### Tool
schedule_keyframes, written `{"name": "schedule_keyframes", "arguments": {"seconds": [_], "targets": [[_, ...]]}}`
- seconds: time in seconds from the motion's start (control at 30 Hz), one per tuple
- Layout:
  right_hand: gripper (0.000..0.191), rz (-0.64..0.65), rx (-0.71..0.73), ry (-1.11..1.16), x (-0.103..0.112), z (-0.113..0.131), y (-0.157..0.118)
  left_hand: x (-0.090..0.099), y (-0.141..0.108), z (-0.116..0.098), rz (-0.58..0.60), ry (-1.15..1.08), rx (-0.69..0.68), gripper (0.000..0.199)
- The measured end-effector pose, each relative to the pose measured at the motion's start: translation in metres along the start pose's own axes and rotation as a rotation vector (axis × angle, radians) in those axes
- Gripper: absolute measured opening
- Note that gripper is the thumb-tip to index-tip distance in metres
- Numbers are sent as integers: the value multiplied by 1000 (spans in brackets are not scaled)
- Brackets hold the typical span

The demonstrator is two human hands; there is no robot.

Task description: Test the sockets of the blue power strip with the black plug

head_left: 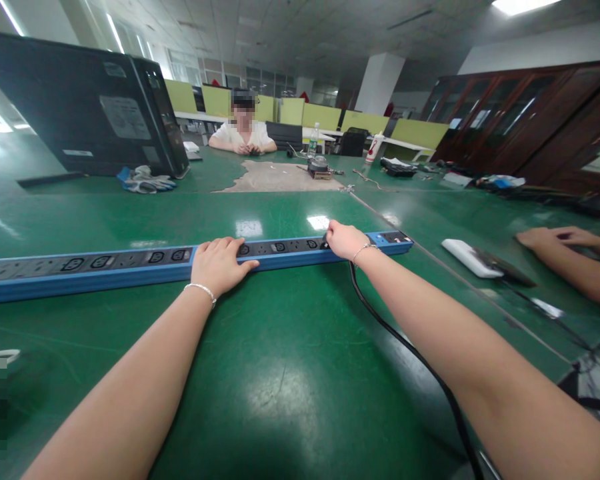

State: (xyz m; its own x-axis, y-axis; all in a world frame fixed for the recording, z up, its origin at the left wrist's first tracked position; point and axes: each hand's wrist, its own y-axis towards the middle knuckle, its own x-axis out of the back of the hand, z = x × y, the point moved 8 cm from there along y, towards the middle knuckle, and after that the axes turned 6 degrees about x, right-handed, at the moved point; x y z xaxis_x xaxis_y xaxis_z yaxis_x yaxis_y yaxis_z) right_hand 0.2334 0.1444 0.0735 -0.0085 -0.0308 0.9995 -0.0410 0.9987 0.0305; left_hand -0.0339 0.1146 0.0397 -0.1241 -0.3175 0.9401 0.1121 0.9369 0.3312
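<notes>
A long blue power strip [300, 257] with black sockets lies across the green table. My left hand [219, 265] rests over the strip's middle, its fingers on the far edge and the thumb along the near side. Near the strip's right end, my right hand [347, 241] is closed around a black plug [325, 241] at one of the sockets. How far the plug sits in the socket is hidden by my fingers. A black cable [405, 341] runs from below my right hand towards the lower right.
A black computer case [95, 110] stands at the back left, with gloves [146, 180] beside it. A person [243, 130] sits across the table. Another person's hands [555, 238] rest at the right, near a white device [470, 259]. A bottle [313, 140] stands at the far side.
</notes>
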Motion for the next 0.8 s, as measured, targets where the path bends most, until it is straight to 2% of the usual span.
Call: {"name": "schedule_keyframes", "arguments": {"seconds": [0.33,0.6,0.7,0.8], "targets": [[40,-39,13,-68,-6,15,-10,-1,1,0,27,24,-3,64],[39,-19,14,-39,-6,11,-13,0,1,11,34,6,74,78],[36,-71,-21,-13,14,7,-14,-1,1,11,30,-3,70,78],[36,-257,-41,29,60,1,-14,-1,2,11,25,-4,71,78]]}}
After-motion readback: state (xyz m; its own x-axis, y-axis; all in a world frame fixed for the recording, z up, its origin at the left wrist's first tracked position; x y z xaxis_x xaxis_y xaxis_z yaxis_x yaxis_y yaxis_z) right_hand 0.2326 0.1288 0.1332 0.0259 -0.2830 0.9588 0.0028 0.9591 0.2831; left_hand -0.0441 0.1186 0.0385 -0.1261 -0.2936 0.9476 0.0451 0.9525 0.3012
